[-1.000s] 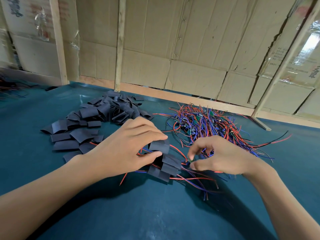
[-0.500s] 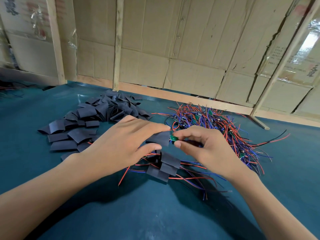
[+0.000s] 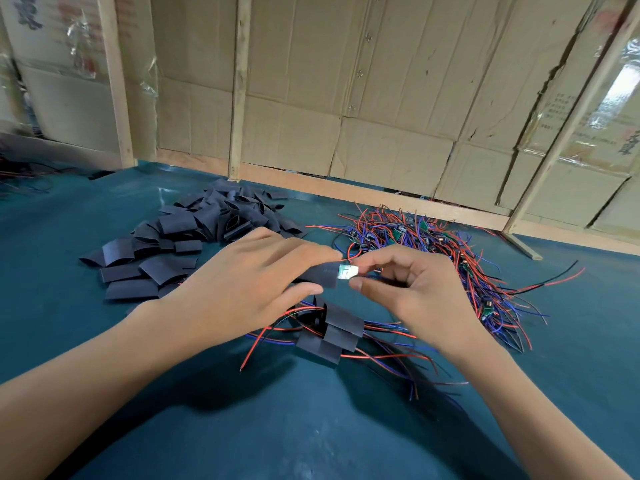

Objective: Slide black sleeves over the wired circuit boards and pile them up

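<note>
The left hand (image 3: 242,285) pinched a black sleeve (image 3: 320,276) while the right hand (image 3: 408,289) gripped a green circuit board (image 3: 348,272) at its mouth, above the finished pile (image 3: 329,336) on the teal table (image 3: 311,427). The insertion step seemed under way; next, the board likely needed pushing fully inside.

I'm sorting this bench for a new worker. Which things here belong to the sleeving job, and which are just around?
Job: sleeve in left hand; board in right hand; sleeve heap; wired boards; finished pile.

Around: cardboard wall; wooden posts.
</note>
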